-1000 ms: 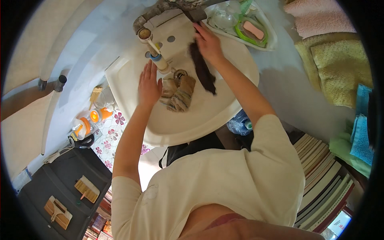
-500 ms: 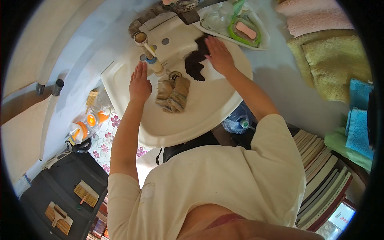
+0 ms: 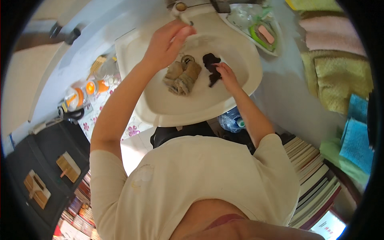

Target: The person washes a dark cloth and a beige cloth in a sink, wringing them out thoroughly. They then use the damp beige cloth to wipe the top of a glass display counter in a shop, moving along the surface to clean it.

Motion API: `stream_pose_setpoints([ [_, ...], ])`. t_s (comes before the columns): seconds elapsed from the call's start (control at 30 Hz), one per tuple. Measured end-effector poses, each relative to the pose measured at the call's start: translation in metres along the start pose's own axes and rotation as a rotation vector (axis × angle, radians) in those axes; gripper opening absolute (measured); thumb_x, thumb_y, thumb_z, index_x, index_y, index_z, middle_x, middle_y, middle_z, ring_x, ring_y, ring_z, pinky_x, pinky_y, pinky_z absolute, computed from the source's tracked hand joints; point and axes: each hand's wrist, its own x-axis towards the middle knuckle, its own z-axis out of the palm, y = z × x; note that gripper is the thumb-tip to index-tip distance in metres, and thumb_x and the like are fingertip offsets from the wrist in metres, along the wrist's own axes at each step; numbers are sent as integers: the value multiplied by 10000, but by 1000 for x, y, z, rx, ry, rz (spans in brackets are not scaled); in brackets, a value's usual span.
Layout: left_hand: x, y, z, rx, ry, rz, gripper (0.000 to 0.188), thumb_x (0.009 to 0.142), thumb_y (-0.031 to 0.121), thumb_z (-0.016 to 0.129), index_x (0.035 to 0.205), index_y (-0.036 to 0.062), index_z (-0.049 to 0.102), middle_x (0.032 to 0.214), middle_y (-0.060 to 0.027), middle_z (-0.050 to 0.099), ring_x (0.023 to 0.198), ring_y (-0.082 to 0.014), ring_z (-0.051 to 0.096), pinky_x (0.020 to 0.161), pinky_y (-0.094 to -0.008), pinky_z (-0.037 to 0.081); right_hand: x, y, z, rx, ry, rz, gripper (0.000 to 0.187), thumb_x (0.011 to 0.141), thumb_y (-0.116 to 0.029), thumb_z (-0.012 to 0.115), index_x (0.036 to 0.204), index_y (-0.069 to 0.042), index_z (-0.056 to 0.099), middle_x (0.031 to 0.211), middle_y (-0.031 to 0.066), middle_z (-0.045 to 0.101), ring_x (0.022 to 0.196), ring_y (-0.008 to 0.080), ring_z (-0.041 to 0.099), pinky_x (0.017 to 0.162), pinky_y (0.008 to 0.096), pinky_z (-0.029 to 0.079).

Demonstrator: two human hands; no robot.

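Currently I am looking down through the head camera at a cream sink (image 3: 196,119), and a dark brown cloth (image 3: 209,60) is lying inside its bowl, in the right half. The cloth is showing as a limp, narrow, crumpled strip with a ragged outline; its colour is coming through so dark, nearly black, that I am losing most of its folds and weave. The right hand (image 3: 229,77) is reaching over the sink's right side and its fingertips are touching the cloth's edge, though I cannot tell whether they are pinching it or merely resting there. The left hand (image 3: 166,46) is rising over the sink's back left part with its fingers bent at the tap (image 3: 181,7); it is covering the tap's lower body, so I cannot tell whether those fingers are gripping the handle or just hovering beside it. Near the middle of the sink a bunched beige cloth (image 3: 182,79) is sitting just beside the drain (image 3: 187,59), partly overlapping its ring. Beyond the sink's back right edge, a pink soap (image 3: 266,34) is resting in a green dish (image 3: 258,33), and the clear plastic next to it is blurring into a shape I am failing to make out.
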Motion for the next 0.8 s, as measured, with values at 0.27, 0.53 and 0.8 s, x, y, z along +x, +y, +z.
stream_pose_setpoints([
  [0.27,20,-10,16,86,-12,-31,290,944,262,453,1005,33,621,932,-90,633,862,-199,594,764,-297,456,60,-55,107,1076,-398,405,334,848,-202,493,1130,-25,470,1096,98,549,1005,240,552,809,400,480],
  [0.53,2,-3,16,32,125,-90,245,921,223,496,1001,26,618,916,-85,635,816,-166,590,722,-280,468,85,-25,119,412,-283,174,390,796,-175,615,1145,-33,518,1093,62,585,945,177,582,768,316,471],
  [0.8,-142,-119,85,-925,556,-1366,338,919,322,470,1099,53,568,1012,-85,607,855,-199,601,794,-332,487,58,-62,118,-148,-97,-117,282,765,-253,691,922,-25,642,885,77,652,825,170,596,723,281,451],
])
